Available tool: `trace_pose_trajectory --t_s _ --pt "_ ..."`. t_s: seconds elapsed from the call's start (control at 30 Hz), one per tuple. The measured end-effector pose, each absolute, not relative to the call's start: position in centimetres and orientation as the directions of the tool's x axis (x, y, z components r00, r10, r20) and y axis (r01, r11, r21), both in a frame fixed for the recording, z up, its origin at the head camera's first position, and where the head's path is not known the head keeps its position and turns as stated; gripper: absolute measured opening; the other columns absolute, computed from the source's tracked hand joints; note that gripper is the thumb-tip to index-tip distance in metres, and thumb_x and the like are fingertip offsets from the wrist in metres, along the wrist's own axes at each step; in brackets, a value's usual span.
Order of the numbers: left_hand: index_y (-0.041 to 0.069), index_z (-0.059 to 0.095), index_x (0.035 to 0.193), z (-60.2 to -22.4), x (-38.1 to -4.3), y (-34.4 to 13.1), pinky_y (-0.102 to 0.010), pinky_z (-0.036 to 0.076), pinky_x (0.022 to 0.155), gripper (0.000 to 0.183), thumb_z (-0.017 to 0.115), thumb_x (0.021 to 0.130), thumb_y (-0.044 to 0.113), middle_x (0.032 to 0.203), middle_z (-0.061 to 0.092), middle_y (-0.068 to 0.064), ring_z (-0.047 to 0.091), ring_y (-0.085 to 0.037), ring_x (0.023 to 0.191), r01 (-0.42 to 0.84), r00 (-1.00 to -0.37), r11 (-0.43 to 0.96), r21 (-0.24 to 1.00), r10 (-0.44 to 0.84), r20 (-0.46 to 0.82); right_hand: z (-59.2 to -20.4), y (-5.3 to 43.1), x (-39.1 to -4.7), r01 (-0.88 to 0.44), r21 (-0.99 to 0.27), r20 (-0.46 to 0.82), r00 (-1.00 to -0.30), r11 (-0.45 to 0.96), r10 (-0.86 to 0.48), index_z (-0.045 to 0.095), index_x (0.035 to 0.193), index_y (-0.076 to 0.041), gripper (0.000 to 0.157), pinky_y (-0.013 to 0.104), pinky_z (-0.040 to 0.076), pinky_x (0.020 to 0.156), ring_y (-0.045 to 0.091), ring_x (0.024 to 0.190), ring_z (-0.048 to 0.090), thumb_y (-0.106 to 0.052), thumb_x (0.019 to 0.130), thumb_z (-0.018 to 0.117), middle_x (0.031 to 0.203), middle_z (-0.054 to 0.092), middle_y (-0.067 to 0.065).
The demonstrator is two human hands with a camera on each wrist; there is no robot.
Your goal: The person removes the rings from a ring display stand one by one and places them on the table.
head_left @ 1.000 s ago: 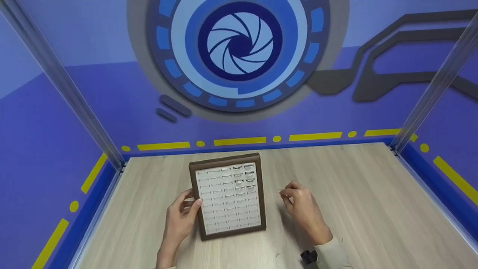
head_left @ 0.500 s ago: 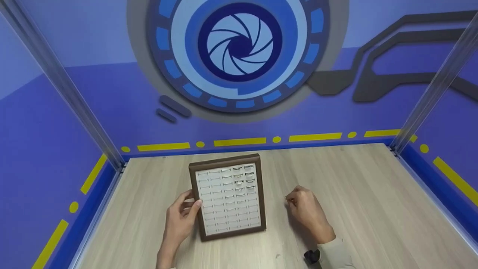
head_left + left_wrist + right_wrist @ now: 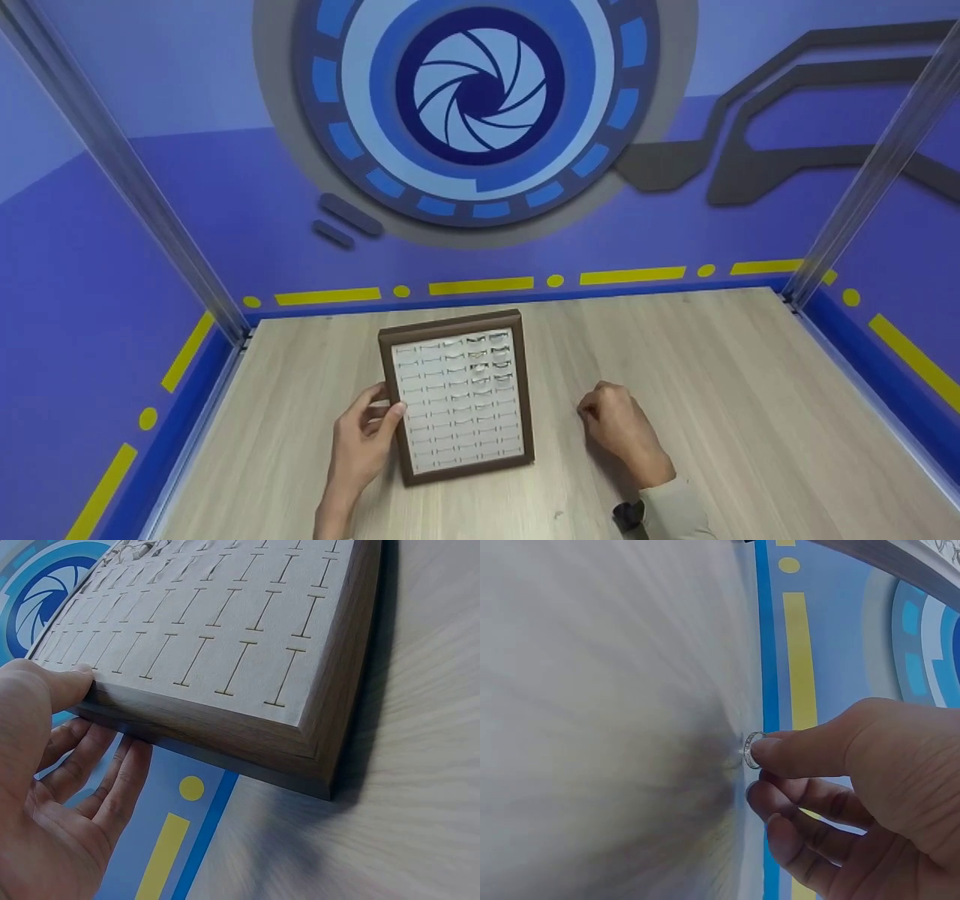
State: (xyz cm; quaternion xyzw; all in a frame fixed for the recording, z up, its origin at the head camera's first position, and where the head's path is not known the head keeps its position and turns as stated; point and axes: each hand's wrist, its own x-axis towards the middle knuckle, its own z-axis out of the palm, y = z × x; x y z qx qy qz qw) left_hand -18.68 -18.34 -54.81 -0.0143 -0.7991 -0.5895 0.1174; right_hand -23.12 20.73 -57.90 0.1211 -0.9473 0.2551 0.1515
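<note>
A ring display tray with a brown wood-look frame and a white slotted pad stands tilted up on the table. Several rings sit in the slots toward its upper right. My left hand grips the tray's left edge, thumb on the front and fingers behind it, as the left wrist view also shows. To the right of the tray, low over the table, is my right hand. In the right wrist view its thumb and fingers pinch a small silver ring close to the tabletop; whether the ring touches it I cannot tell.
The light wood table ends at a blue printed back wall. Metal corner posts rise at both back corners. A black wrist strap shows at my right cuff.
My right hand has moved slightly right and down, away from the tray, and lowered toward the table. The left hand and the tray have hardly moved.
</note>
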Motion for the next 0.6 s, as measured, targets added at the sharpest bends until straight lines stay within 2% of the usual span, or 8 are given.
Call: trace_pose_trajectory --t_s 0.27,0.47,0.6 --pt "0.009 0.062 0.145 -54.71 -18.68 -18.35 -0.025 0.062 0.095 0.045 0.074 0.103 0.021 0.131 0.069 -0.011 0.072 -0.021 0.109 0.176 -0.967 0.326 0.929 -0.117 0.225 -58.06 20.98 -23.07 -0.342 -0.456 0.348 -0.918 0.822 -0.189 0.082 0.081 -0.001 0.015 0.024 0.055 0.061 0.012 0.069 0.063 0.014 0.085 0.079 0.075 0.067 0.004" --pt "0.010 0.062 0.146 -54.63 -18.69 -18.32 -0.027 0.061 0.098 0.045 0.073 0.104 0.021 0.132 0.068 -0.011 0.071 -0.022 0.111 0.164 -0.971 0.317 0.934 -0.117 0.210 -58.00 21.00 -23.09 -0.336 -0.463 0.342 -0.921 0.820 -0.184 0.082 0.082 0.000 0.013 0.026 0.057 0.061 0.016 0.070 0.066 0.013 0.085 0.079 0.076 0.068 0.005" --pt "0.011 0.061 0.148 -54.69 -18.61 -18.32 -0.027 0.061 0.099 0.046 0.073 0.104 0.021 0.134 0.068 -0.011 0.071 -0.022 0.112 0.145 -0.975 0.320 0.936 -0.115 0.190 -58.09 21.05 -23.08 -0.337 -0.460 0.335 -0.923 0.821 -0.191 0.083 0.082 -0.001 0.014 0.026 0.055 0.060 0.013 0.069 0.063 0.012 0.084 0.079 0.076 0.069 0.004"
